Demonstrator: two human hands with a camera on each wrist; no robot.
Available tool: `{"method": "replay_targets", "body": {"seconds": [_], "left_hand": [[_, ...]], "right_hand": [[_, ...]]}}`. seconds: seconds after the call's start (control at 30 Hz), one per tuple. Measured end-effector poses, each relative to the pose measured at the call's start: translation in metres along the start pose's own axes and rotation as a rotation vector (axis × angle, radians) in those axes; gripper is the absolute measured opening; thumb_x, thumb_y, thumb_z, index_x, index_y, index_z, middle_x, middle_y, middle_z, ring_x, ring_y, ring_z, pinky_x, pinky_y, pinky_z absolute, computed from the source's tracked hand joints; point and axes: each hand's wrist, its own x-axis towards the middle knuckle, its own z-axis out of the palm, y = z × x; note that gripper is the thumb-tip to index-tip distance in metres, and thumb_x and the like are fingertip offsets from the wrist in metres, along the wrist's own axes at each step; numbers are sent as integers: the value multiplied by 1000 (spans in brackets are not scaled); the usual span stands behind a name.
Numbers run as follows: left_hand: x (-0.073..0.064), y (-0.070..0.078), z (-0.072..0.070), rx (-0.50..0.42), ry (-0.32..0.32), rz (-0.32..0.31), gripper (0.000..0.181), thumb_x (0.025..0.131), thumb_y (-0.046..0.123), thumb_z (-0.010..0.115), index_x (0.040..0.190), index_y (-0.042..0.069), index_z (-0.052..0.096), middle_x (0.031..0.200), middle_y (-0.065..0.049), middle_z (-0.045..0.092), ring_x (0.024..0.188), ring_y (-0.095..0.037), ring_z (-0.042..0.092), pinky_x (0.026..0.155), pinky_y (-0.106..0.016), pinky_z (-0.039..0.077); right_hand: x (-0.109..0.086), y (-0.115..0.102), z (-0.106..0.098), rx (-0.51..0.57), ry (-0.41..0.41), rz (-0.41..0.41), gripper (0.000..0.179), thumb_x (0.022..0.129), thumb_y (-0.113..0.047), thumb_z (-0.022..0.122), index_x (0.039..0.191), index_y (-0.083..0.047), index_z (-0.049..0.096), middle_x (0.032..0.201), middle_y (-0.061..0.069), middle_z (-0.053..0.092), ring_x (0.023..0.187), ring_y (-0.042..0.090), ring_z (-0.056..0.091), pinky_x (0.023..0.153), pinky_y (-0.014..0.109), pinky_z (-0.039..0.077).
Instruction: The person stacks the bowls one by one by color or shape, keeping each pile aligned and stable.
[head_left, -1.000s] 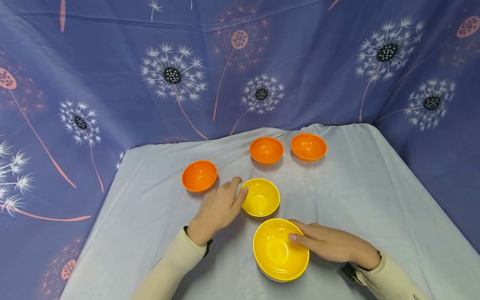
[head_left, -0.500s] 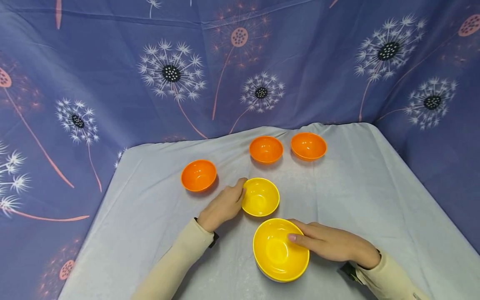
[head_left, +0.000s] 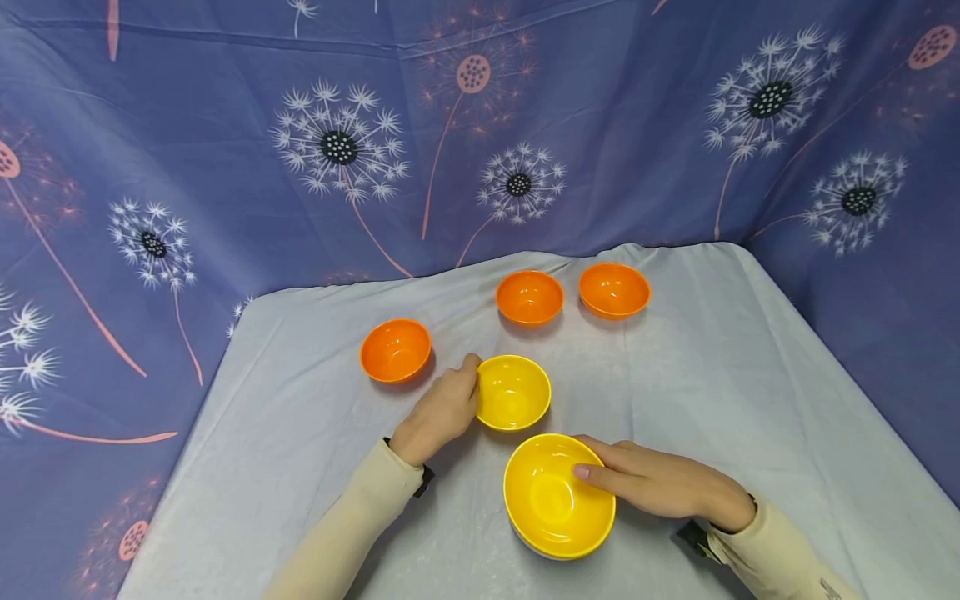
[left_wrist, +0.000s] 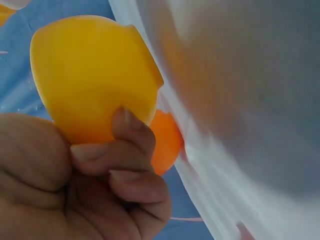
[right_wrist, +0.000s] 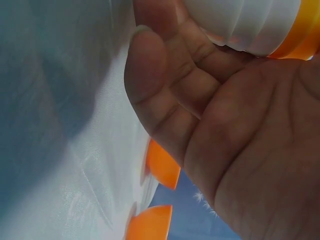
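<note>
My left hand (head_left: 441, 417) pinches the left side of a small yellow bowl (head_left: 514, 393), thumb at the rim and curled fingers against the outer wall. In the left wrist view this yellow bowl (left_wrist: 90, 75) shows its smooth outside and its foot; whether it touches the cloth I cannot tell. Nearer the front, a larger-looking yellow bowl (head_left: 551, 500) sits on something white. My right hand (head_left: 667, 482) holds its right side, thumb over the rim inside, fingers outside. The right wrist view shows a white ridged wall (right_wrist: 250, 22) under the yellow part (right_wrist: 297, 35).
Three orange bowls stand behind: one at the left (head_left: 396, 351), one at the back middle (head_left: 529, 298) and one at the back right (head_left: 614, 291). A pale cloth (head_left: 720, 367) covers the table. Behind it hangs a blue dandelion-print curtain (head_left: 600, 125).
My left hand has closed its fingers on the small yellow bowl's left edge, and that bowl has shifted slightly left. The right hand keeps its hold on the front bowl.
</note>
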Motion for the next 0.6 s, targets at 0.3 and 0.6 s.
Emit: {"method": "replay_targets", "body": {"seconds": [0.3, 0.6], "left_hand": [[-15, 33, -32, 45, 45, -40, 21, 113, 11, 46, 130, 1, 53, 73, -3, 51, 59, -17, 52, 54, -30, 43], [-30, 55, -48, 101, 185, 63, 23, 114, 14, 46, 132, 4, 57, 65, 2, 47, 49, -12, 43, 48, -27, 37]], "right_hand": [[0, 0, 1, -3, 8, -11, 51, 116, -45, 39, 163, -26, 43, 142, -13, 62, 129, 10, 58, 112, 36, 45], [0, 0, 0, 9, 3, -13, 52, 117, -44, 38, 164, -25, 41, 145, -12, 61, 132, 11, 57, 113, 35, 44]]}}
